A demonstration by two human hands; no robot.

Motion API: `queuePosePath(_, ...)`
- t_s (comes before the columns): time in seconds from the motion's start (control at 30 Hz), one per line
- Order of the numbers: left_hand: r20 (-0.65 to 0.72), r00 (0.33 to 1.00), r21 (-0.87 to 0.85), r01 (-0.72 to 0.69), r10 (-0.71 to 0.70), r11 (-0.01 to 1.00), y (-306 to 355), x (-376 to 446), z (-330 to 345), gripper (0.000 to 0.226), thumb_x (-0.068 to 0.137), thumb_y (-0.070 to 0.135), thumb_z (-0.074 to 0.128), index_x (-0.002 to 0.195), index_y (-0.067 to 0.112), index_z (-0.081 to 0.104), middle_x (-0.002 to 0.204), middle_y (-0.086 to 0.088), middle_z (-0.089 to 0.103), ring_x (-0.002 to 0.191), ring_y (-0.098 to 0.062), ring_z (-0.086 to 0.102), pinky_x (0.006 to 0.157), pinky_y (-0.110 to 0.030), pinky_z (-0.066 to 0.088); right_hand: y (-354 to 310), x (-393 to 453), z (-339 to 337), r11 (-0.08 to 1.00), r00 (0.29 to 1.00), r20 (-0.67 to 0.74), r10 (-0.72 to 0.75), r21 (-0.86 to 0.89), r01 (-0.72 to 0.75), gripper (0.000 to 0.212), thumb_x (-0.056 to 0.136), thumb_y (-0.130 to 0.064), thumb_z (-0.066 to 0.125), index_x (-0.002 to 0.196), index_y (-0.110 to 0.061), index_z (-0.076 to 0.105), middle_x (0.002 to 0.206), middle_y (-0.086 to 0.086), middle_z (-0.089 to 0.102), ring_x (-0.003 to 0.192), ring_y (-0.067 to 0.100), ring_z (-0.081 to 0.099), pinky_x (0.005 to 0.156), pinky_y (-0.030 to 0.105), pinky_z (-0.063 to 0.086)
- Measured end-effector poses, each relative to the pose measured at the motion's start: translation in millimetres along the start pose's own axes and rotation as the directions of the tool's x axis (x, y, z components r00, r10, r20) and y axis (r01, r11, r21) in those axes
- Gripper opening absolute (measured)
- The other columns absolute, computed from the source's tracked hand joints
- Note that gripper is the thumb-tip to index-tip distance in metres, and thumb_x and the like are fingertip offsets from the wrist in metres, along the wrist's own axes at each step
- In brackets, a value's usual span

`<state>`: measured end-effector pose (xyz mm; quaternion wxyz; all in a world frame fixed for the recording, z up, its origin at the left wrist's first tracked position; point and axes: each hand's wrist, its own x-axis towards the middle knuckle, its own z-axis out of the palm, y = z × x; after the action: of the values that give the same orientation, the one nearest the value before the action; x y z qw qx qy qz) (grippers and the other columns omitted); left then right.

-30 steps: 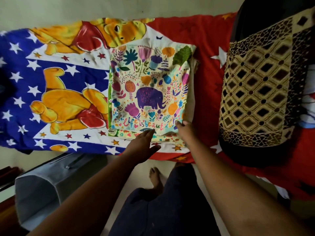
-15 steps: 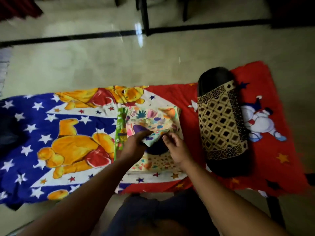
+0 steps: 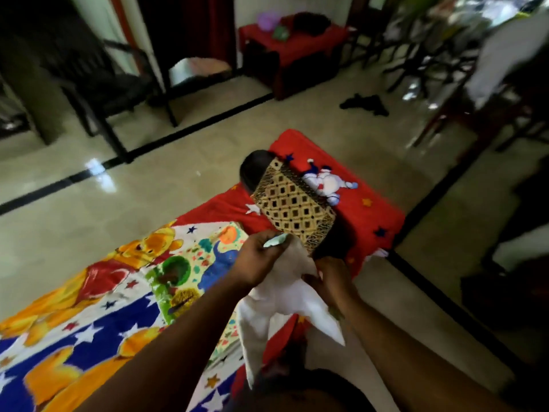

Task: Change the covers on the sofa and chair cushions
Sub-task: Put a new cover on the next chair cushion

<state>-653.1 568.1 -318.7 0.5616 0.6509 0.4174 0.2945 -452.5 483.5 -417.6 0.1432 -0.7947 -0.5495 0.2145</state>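
Floor [image 3: 178,179] — pale polished tile crossed by dark lines, filling the upper and right parts of the view. Bed [image 3: 371,221] — low, running from lower left to centre right, covered by a cartoon sheet [image 3: 98,328] in blue, white and red with yellow bears and stars; its far end is red with a small white figure printed on it. Chair [image 3: 98,84] — dark frame, standing on the floor at upper left, blurred. Red stand [image 3: 297,46] — at the far wall, upper centre, with blurred items on top that cannot be identified. Bolster [image 3: 292,208] — dark cylinder wrapped in a gold-and-black diamond cloth, lying on the red end of the bed, just beyond the hands. Cover [image 3: 193,272] — cream fabric printed with flowers, trees and a blue elephant; its printed part lies flat on the sheet, while its near edge is lifted and turned to show the white inner side, which hangs down between the forearms. Left hand [image 3: 260,257] — the grip is closed on the raised edge of the cover, fingers curled round a fold of it. Right hand [image 3: 332,282] — the grip pinches the white inner side of the cover, just beside the left hand. Dark cloth [image 3: 364,104] — small heap on the floor, upper right, well apart from the bed.
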Motion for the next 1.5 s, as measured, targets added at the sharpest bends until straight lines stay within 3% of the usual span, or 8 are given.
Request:
queuePosePath(0.27, 0.144, 0.990, -0.217, 0.025, 0.007, 0.976, 68.3, -8.2, 90.7, 0.019, 0.097, 0.019, 0.065, 0.090, 0.004, 0.074, 0.084, -0.003, 0.070, 0.079, -0.007, 0.063, 0.073, -0.022, 0.050, 107.0, -129.1, -68.9, 0.924, 0.882, -0.288, 0.373, 0.034, -0.380, 0.025, 0.088, -0.028, 0.054, 0.110, -0.020, 0.063, 0.099, 0.006, 0.070, 0.092, 0.030, 0.065, 0.079, 0.038, 0.053)
queuePosePath(0.6, 0.155, 0.988, 0.053, -0.017, 0.008, 0.998, 113.1, -38.0, 265.0, 0.033, 0.096, 0.048, 0.062, 0.087, 0.018, 0.071, 0.076, 0.002, 0.070, 0.077, -0.009, 0.068, 0.064, -0.018, 0.047, 226.1, -295.4, -161.9, 0.810, 0.614, -0.552, 0.564, 0.227, -0.541, 0.028, 0.102, -0.031, 0.051, 0.121, -0.014, 0.063, 0.107, 0.011, 0.072, 0.096, 0.032, 0.068, 0.081, 0.037, 0.051)
queuePosePath(0.77, 0.249, 0.967, 0.190, 0.004, -0.053, 0.982, 107.1, -65.0, 384.1, 0.026, 0.098, 0.030, 0.062, 0.117, 0.013, 0.063, 0.111, -0.011, 0.067, 0.113, -0.033, 0.063, 0.085, -0.032, 0.047, 286.1, -370.5, -215.8, 0.793, 0.599, -0.525, 0.605, 0.330, -0.512, 0.019, 0.102, -0.032, 0.050, 0.108, -0.018, 0.061, 0.097, 0.003, 0.069, 0.088, 0.023, 0.066, 0.071, 0.032, 0.048)
queuePosePath(0.87, 0.430, 0.903, 0.350, -0.171, 0.004, 0.921, 108.5, -104.1, 460.0, 0.069, 0.088, 0.033, 0.073, 0.147, 0.012, 0.042, 0.145, -0.011, 0.050, 0.134, -0.031, 0.049, 0.106, -0.037, 0.041, 317.4, -413.5, -238.4, 0.782, 0.594, -0.512, 0.620, 0.342, -0.521, 0.018, 0.100, -0.036, 0.051, 0.106, -0.022, 0.060, 0.093, 0.000, 0.067, 0.084, 0.020, 0.065, 0.072, 0.035, 0.054)
queuePosePath(1.03, 0.854, 0.501, 0.289, -0.683, 0.142, 0.671, 123.2, -189.9, 582.1, 0.103, 0.069, 0.065, 0.075, 0.154, 0.026, 0.032, 0.155, -0.003, 0.041, 0.138, -0.025, 0.042, 0.112, -0.047, 0.039, 356.7, -475.3, -261.7, 0.816, 0.649, -0.497, 0.576, 0.304, -0.491, 0.023, 0.097, -0.036, 0.057, 0.118, -0.029, 0.063, 0.106, -0.004, 0.070, 0.096, 0.016, 0.065, 0.075, 0.030, 0.049)
queuePosePath(1.17, 0.911, 0.294, 0.080, -0.814, 0.289, 0.575, 143.2, -243.0, 651.3, 0.048, 0.086, 0.052, 0.070, 0.129, 0.031, 0.062, 0.122, 0.001, 0.070, 0.108, -0.020, 0.066, 0.086, -0.033, 0.049, 384.3, -527.2, -272.7, 0.789, 0.596, -0.524, 0.609, 0.325, -0.521, 0.024, 0.094, -0.044, 0.062, 0.116, -0.036, 0.064, 0.107, -0.007, 0.070, 0.096, 0.013, 0.064, 0.073, 0.029, 0.045)
queuePosePath(1.37, 0.928, 0.131, -0.124, -0.774, 0.348, 0.621, 166.1, -298.8, 748.8, 0.024, 0.098, 0.031, 0.061, 0.113, 0.015, 0.070, 0.107, -0.006, 0.072, 0.097, -0.022, 0.065, 0.074, -0.028, 0.043, 422.5, -625.9, -274.1, 0.609, 0.418, -0.527, 0.740, 0.261, -0.749, 0.061, 0.076, -0.052, 0.078, 0.129, -0.035, 0.054, 0.122, -0.002, 0.066, 0.107, 0.022, 0.063, 0.080, 0.033, 0.051)
queuePosePath(1.5, 0.944, 0.018, -0.210, -0.736, 0.329, 0.644, 171.0, -323.4, 809.7, 0.028, 0.093, 0.037, 0.056, 0.106, 0.017, 0.070, 0.100, -0.004, 0.071, 0.092, -0.023, 0.066, 0.074, -0.032, 0.049, 444.9, -678.8, -258.4, 0.296, 0.130, -0.532, 0.837, 0.240, -0.924, 0.041, 0.078, -0.044, 0.068, 0.116, -0.033, 0.060, 0.111, -0.002, 0.066, 0.103, 0.026, 0.063, 0.077, 0.035, 0.046)
